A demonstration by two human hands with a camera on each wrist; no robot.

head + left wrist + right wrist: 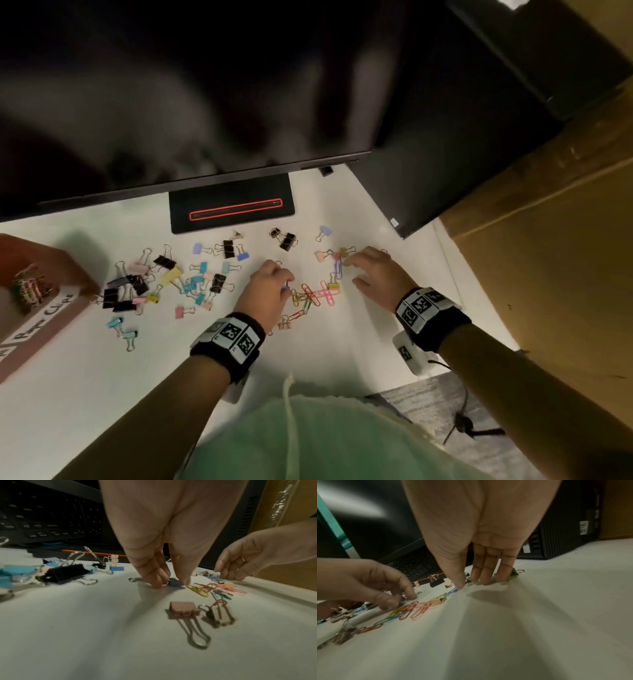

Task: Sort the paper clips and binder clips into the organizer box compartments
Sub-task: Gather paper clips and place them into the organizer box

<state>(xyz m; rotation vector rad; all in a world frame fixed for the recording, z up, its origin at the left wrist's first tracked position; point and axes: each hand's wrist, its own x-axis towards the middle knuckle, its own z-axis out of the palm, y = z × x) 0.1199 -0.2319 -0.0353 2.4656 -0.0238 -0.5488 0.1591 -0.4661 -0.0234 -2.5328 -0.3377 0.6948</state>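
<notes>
Paper clips (310,296), mixed colours, lie in a loose heap on the white worktop (342,349) between the two hands, some linked in a short chain. Binder clips (164,281), black and pastel, are scattered well out from the left hand (265,293) on its outer side; a few more lie just beyond both hands' fingertips.

Left hand: fingers curled down, thumb and fingertips closed on a small blue binder clip (174,582) at the worktop surface, at the edge of the paper-clip heap. Two pinkish binder clips (184,610) lie near this hand's wrist side.

Right hand (378,274): fingers straight, tips resting on the worktop, holding nothing. Thumb tip touches a blue paper clip (453,591); a green binder clip (513,573) sits against its outer fingers.

Organizer box (44,308), reddish, stands far out on the left hand's side. One compartment holds paper clips; its front label reads approx. "Paper Clips".

Black monitor (171,102) overhangs the worktop beyond both hands.
</notes>
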